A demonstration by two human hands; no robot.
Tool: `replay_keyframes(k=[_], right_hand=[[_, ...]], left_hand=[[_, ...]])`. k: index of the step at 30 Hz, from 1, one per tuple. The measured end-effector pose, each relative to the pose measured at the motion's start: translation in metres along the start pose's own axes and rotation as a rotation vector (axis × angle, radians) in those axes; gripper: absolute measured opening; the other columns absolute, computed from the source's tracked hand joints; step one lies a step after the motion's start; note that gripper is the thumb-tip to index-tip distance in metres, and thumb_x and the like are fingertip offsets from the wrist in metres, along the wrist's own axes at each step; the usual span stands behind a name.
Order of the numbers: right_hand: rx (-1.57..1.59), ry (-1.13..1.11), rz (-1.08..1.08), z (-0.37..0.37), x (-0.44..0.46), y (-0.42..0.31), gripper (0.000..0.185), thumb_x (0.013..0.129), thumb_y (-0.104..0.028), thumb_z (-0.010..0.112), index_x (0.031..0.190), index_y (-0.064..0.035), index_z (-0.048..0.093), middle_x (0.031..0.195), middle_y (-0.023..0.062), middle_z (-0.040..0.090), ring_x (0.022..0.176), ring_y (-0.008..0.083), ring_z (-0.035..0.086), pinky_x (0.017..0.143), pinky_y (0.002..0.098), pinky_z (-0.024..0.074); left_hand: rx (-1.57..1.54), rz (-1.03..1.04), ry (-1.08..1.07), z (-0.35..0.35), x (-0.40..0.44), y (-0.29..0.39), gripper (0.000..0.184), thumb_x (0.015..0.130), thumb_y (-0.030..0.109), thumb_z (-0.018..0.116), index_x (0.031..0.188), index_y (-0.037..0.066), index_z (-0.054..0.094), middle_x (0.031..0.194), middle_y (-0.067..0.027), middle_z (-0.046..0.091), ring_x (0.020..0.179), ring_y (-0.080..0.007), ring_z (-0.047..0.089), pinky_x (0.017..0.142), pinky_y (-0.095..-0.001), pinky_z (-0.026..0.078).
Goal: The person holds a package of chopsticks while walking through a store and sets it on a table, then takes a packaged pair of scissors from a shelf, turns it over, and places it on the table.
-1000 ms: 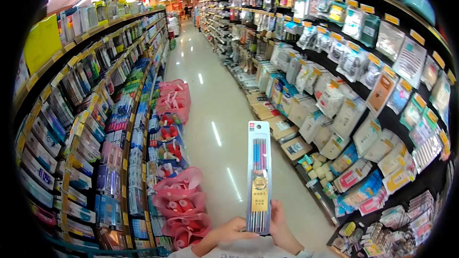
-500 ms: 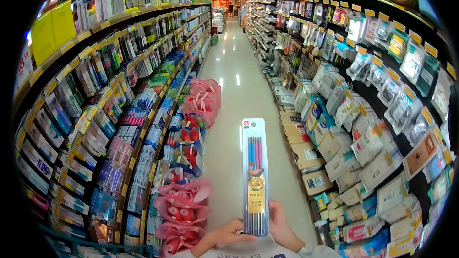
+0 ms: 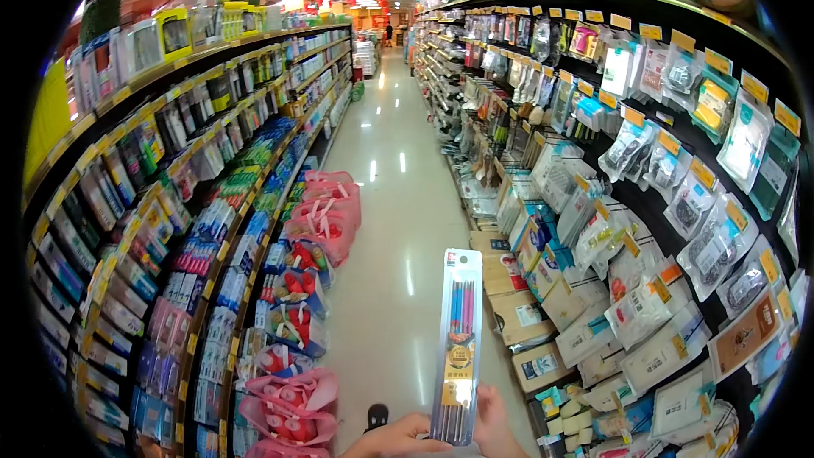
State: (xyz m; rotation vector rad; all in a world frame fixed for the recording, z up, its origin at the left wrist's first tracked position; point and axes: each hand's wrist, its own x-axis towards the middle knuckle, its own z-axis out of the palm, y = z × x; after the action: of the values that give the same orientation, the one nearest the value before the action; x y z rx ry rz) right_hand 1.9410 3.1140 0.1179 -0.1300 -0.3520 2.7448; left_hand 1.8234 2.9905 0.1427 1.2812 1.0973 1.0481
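A long, narrow pack of chopsticks [image 3: 459,348] stands nearly upright in front of me, low in the head view. Blue and pink ends show through its clear front, above a gold label and bare metal shafts. My left hand [image 3: 397,438] grips its lower left corner, the thumb lying across the front. At the lower right edge, my right hand [image 3: 494,424] holds the pack with curled fingers, partly hidden behind it.
Left shelves [image 3: 246,195] carry many boxed and carded goods, with pink bags [image 3: 292,407] along their foot. Hanging packets [image 3: 712,242] fill the right rack. Between them a shiny floor [image 3: 390,203] runs back, and a dark shoe [image 3: 377,415] shows below. A person [image 3: 389,35] stands far off.
The view has turned right and shifted along the aisle. The pack and both hands sit slightly lower and farther right in view, and a shoe now shows. The hold is unchanged.
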Motion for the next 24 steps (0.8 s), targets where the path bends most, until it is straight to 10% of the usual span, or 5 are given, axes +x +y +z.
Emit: replay_keyframes(k=[7,10,13,24], right_hand=[[0.046,0.066,-0.115,-0.038,0.044,-0.035,0.043,0.076,-0.019,0.044,0.113,0.0014,0.038,0.106,0.0158,0.050,0.094,0.0280,0.052,0.081,0.0413,0.0426],[0.054,0.123,-0.159,-0.043,0.070,-0.047,0.042,0.076,-0.021,0.044,0.112,0.0017,0.040,0.104,0.0159,0.052,0.092,0.0282,0.053,0.080,0.0413,0.0432],[0.090,0.050,-0.197,-0.036,0.108,-0.061,0.042,0.077,-0.023,0.044,0.111,0.0016,0.041,0.103,0.0159,0.053,0.092,0.0280,0.053,0.081,0.0412,0.0430],[0.018,-0.076,-0.076,0.001,0.303,-0.081,0.043,0.076,-0.019,0.046,0.114,-0.0001,0.038,0.107,0.0141,0.050,0.096,0.0252,0.051,0.082,0.0394,0.0423]], left_hand=[[-0.010,-0.061,-0.161,-0.050,0.065,-0.002,0.025,0.078,0.021,0.057,0.078,-0.003,0.055,0.056,-0.0055,0.048,0.056,-0.0110,0.045,0.054,-0.0255,0.036],[-0.072,-0.106,-0.175,-0.084,0.090,0.001,0.022,0.074,0.019,0.058,0.090,0.003,0.060,0.087,-0.0178,0.059,0.080,-0.0251,0.057,0.073,-0.0315,0.042],[0.113,0.020,-0.303,-0.127,0.117,-0.012,0.023,0.078,0.020,0.057,0.078,-0.003,0.054,0.055,-0.0047,0.045,0.055,-0.0109,0.043,0.053,-0.0246,0.035],[0.014,0.169,-0.176,-0.300,0.148,0.002,0.022,0.078,0.015,0.057,0.093,-0.001,0.057,0.084,-0.0083,0.059,0.080,-0.0140,0.053,0.072,-0.0283,0.040]])
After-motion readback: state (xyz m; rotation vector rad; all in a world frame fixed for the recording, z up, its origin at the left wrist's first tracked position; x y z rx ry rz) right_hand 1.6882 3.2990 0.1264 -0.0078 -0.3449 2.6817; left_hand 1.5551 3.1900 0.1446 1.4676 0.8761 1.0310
